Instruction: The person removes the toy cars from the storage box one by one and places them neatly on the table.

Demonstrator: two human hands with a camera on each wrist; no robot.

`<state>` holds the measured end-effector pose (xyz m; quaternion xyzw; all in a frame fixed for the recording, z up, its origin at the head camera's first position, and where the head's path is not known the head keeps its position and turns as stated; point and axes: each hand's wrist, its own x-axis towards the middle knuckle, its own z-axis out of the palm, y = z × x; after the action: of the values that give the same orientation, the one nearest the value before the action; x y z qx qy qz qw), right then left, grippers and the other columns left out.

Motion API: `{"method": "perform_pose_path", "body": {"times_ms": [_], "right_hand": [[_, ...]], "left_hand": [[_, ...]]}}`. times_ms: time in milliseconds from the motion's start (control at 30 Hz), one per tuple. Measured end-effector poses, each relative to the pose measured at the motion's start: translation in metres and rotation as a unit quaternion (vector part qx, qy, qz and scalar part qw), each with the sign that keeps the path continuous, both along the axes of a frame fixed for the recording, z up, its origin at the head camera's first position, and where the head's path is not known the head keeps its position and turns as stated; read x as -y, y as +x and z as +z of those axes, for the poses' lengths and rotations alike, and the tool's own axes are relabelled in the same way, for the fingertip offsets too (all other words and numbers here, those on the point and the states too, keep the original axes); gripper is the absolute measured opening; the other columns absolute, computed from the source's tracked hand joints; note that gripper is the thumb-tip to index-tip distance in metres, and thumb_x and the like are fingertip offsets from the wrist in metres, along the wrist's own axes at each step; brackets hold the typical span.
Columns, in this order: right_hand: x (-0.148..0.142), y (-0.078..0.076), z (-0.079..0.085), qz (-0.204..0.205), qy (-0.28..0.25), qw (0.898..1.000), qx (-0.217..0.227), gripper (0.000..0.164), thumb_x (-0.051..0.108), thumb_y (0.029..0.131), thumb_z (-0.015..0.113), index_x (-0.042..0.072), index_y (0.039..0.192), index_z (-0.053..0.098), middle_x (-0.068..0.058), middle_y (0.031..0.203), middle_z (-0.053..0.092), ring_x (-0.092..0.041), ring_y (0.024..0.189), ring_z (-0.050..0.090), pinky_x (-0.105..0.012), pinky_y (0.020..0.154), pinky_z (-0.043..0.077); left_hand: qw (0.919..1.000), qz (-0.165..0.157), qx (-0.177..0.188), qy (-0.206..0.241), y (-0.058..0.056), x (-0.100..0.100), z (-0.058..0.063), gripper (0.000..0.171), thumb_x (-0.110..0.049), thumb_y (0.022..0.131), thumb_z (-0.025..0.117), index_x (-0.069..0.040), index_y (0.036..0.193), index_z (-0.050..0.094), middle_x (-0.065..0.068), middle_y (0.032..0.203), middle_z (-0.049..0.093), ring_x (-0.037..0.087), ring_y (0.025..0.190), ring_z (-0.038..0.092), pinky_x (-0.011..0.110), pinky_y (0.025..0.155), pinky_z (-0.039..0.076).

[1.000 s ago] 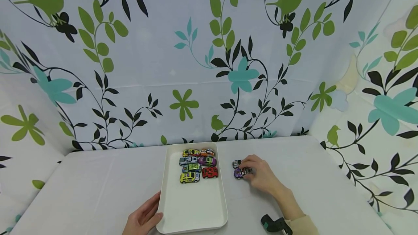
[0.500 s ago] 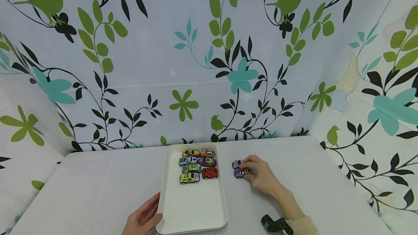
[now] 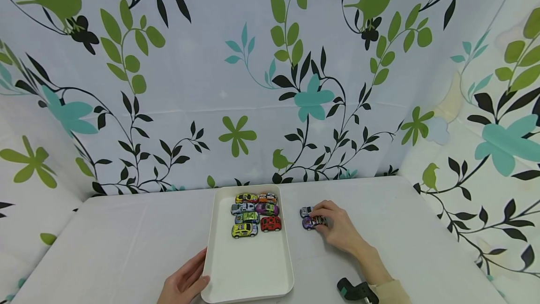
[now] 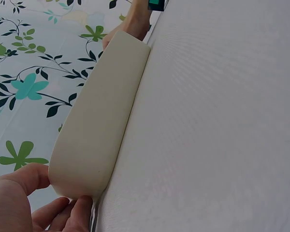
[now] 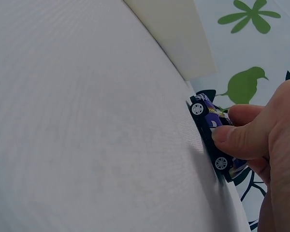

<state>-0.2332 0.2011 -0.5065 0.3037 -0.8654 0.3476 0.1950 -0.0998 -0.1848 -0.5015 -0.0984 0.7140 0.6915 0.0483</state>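
My right hand (image 3: 339, 231) pinches a purple toy car (image 3: 311, 222) between thumb and fingers, to the right of the tray. The right wrist view shows the same purple car (image 5: 213, 121) with its wheels at the white tabletop and the thumb on its side. Right behind it stands a silver-grey toy car (image 3: 305, 211), partly hidden by the fingers. My left hand (image 3: 184, 279) grips the white tray (image 3: 250, 300) at its left side. In the left wrist view the thumb is at the tray's rim (image 4: 99, 111) and the fingers curl against its lower corner.
Inside the tray's far half several toy cars sit in two columns, among them a red car (image 3: 271, 223) and a yellow car (image 3: 244, 230). A black wrist device (image 3: 357, 291) is on the right forearm. Patterned cloth (image 3: 253, 83) rises behind the white table (image 3: 126, 238).
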Motion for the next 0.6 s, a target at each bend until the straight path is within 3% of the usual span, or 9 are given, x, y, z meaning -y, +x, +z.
{"method": "perform_pose_path", "body": {"times_ms": [600], "right_hand": [[-0.0006, -0.0013, -0.0002, 0.015, -0.01, 1.0, -0.018, 0.051, -0.023, 0.06, 0.066, 0.012, 0.097, 0.075, 0.001, 0.106, 0.067, -0.019, 0.102, 0.062, -0.041, 0.087, 0.057]], "left_hand": [[1.0, 0.001, 0.006, -0.001, -0.0007, 0.0002, -0.0003, 0.069, -0.016, 0.087, 0.076, 0.003, 0.146, 0.045, 0.024, 0.151, 0.044, 0.04, 0.139, 0.043, 0.029, 0.099, 0.055]]}}
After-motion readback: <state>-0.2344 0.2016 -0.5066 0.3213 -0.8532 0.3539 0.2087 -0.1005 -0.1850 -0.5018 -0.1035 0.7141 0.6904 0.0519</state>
